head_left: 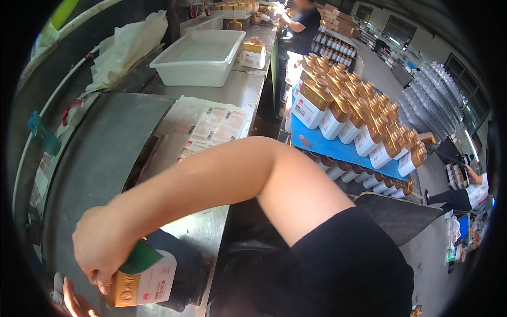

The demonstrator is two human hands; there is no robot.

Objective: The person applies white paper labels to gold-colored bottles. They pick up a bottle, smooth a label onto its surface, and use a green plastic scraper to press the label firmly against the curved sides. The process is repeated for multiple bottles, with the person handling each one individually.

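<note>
While the bottle (pixel 141 285) is lying against dark cloth (pixel 186 264) at seven o'clock, I'm watching the right hand (pixel 100 240) gripping a green card (pixel 141 259) over its label (pixel 157 281). The left hand (pixel 75 299) is showing toward eight, too cropped to tell its hold. Farther out, a tub (pixel 193 76) is sitting at eleven; gold-topped bottles (pixel 365 141) are standing at two.
</note>
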